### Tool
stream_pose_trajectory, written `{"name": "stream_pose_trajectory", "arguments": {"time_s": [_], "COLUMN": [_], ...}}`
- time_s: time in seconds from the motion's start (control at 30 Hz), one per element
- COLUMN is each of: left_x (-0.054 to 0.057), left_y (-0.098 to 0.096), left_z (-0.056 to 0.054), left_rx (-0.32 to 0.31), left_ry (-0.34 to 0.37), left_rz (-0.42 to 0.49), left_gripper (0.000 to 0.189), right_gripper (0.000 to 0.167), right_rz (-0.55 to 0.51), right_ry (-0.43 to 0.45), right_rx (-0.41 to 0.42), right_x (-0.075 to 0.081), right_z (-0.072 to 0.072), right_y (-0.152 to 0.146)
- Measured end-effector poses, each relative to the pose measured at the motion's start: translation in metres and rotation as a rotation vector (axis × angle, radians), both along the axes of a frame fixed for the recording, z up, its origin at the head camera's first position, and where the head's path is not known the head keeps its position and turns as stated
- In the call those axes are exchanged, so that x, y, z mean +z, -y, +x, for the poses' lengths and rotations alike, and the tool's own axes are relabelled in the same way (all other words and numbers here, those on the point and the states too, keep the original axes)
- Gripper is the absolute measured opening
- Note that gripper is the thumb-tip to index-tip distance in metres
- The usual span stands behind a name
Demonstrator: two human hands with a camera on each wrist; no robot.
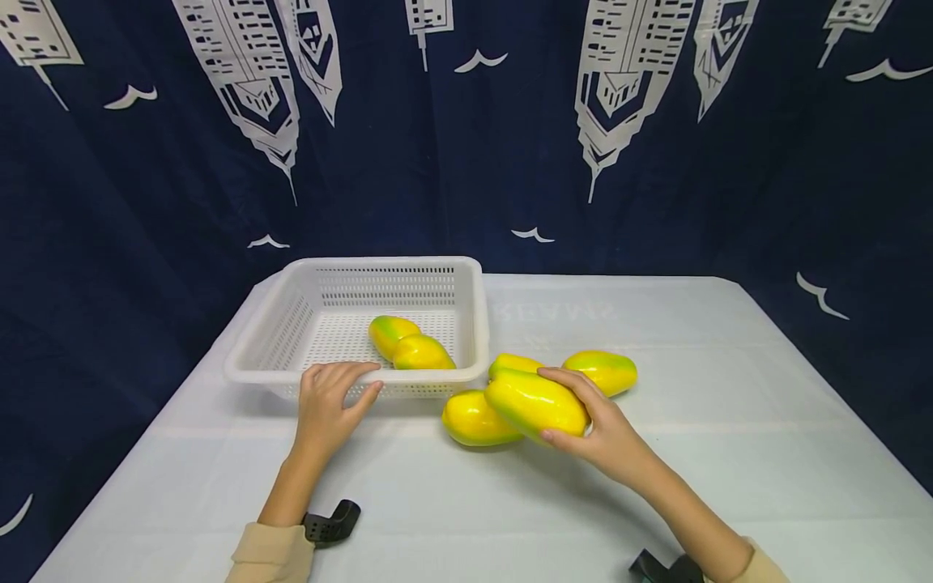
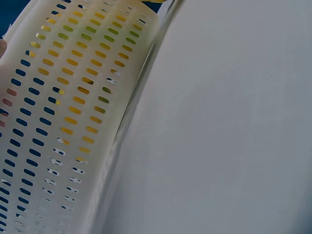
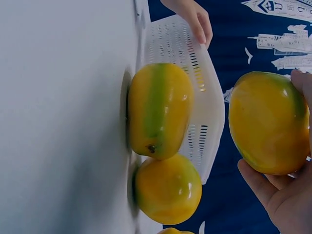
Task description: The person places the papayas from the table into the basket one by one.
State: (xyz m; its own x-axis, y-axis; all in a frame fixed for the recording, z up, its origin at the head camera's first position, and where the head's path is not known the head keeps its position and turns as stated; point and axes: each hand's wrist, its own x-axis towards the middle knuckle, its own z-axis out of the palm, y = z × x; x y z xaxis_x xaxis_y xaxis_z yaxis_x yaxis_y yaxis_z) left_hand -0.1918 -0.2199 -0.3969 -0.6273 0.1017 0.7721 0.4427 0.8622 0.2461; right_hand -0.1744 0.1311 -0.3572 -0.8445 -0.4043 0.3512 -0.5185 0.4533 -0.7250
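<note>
My right hand (image 1: 608, 433) grips a yellow-green mango (image 1: 535, 402), thumb on its near side and fingers over the far side. In the right wrist view this held mango (image 3: 268, 122) is apart from the others. Below and around it on the table lie a mango (image 1: 475, 419) at left, another (image 1: 514, 362) partly hidden behind, and a third (image 1: 603, 371) at right. My left hand (image 1: 330, 409) holds the near rim of a white plastic basket (image 1: 357, 377), fingers over the edge. Inside the basket, two mangoes (image 1: 423, 353) lie touching at the right side.
A white cloth (image 1: 394, 502) covers the table. Behind it hangs a dark blue curtain (image 1: 437, 162) with white building prints. Black straps (image 1: 331, 522) sit at both wrists. The basket's slotted wall (image 2: 73, 112) fills the left of the left wrist view.
</note>
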Motion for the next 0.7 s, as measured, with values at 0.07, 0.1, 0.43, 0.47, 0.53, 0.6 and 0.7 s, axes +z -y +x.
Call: {"name": "stream_pose_trajectory", "arguments": {"time_s": [0.07,0.1,0.43,0.47,0.53,0.6,0.7], "left_x": [0.000,0.000,-0.002,-0.002,-0.002,-0.002,-0.001], "left_y": [0.000,0.000,0.001,0.001,0.001,0.001,0.001], "left_z": [0.000,0.000,-0.001,-0.001,-0.001,-0.001,-0.001], "left_rx": [0.001,0.000,0.003,0.002,0.001,0.001,0.003], "left_ry": [-0.001,-0.001,-0.005,-0.004,-0.003,-0.002,-0.003], "left_rz": [-0.001,-0.001,-0.005,-0.005,-0.007,-0.009,-0.009], "left_gripper": [0.024,0.024,0.024,0.024,0.024,0.025,0.025], "right_gripper": [0.066,0.066,0.066,0.065,0.065,0.065,0.065], "right_rz": [0.007,0.010,0.009,0.010,0.012,0.009,-0.003], "right_ry": [-0.006,-0.008,-0.015,-0.014,-0.012,-0.012,-0.011], "right_rx": [-0.003,-0.003,0.000,-0.001,-0.003,-0.004,-0.001], "right_x": [0.002,0.003,0.012,0.013,0.014,0.015,0.018], "right_z": [0.000,-0.001,-0.004,-0.004,-0.006,-0.006,-0.008], "right_y": [0.001,0.002,0.008,0.009,0.010,0.012,0.014]}}
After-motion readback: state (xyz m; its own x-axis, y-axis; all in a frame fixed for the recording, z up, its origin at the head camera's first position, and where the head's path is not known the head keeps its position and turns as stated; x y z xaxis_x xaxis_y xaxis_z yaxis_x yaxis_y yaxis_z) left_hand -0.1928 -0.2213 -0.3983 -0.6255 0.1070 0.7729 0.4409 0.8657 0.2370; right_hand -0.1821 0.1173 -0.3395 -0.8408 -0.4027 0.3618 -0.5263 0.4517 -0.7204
